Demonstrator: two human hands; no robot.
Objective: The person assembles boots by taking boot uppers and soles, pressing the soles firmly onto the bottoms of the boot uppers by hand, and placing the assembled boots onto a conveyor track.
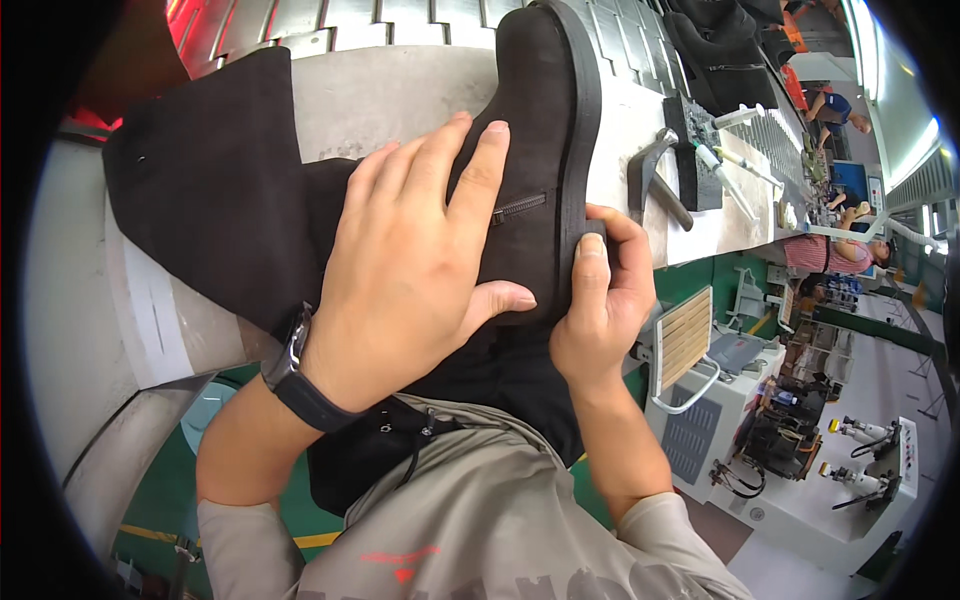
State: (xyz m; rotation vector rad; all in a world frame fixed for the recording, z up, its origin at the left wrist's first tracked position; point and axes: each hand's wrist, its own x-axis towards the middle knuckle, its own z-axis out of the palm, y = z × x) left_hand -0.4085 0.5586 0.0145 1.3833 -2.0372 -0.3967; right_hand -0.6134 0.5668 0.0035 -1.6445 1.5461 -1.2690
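A tall black boot [540,120] with a suede-like surface lies on its side, its wide shaft stretching to the left and its dark sole edge on the right. A short zipper shows on its side. My left hand [410,230] rests flat over the boot's ankle area, fingers stretched and thumb apart, with a watch on the wrist. At the sole edge near the heel, my right hand [605,290] has its thumb and curled forefinger closed on the boot. The fingertips behind the sole are partly hidden.
A hammer [655,175] lies right of the boot beside a dark block [695,150] and several syringe-like tubes. More black boots [720,60] stand at the far right. Metal conveyor slats [400,20] run along the back. Machines and people are farther off to the right.
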